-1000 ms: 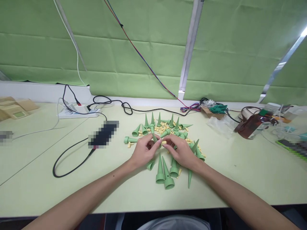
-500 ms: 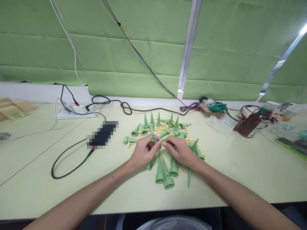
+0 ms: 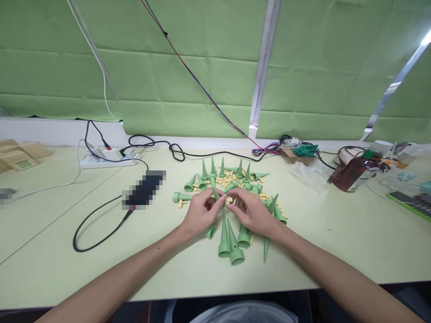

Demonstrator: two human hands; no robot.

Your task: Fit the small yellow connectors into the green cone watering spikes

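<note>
A green plastic watering spike [image 3: 216,194] is pinched in the thumb and fingers of my left hand [image 3: 204,210], its tip pointing up and left. At the side of this spike is a small yellow T-shaped valve [image 3: 229,200]. Thumb and forefinger of my right hand [image 3: 251,210] are curled around that valve, one above and one below; their exact contact is hard to see. Around both hands lie more green spikes [image 3: 224,240], some upright and some on their sides. Loose yellow valves [image 3: 224,181] are heaped behind my hands.
A dark, blurred-out device [image 3: 144,189] with a black cable lies to the left, near a white power strip [image 3: 107,160]. On the right are a brown bottle [image 3: 353,172], a clear plastic bag [image 3: 311,175] and a small cardboard box [image 3: 296,156]. The table's front edge [image 3: 202,297] runs below my forearms.
My right thumb and forefinger have spread a little and shifted around the yellow valve, showing more of it. My left hand keeps the green spike in nearly the same place.
</note>
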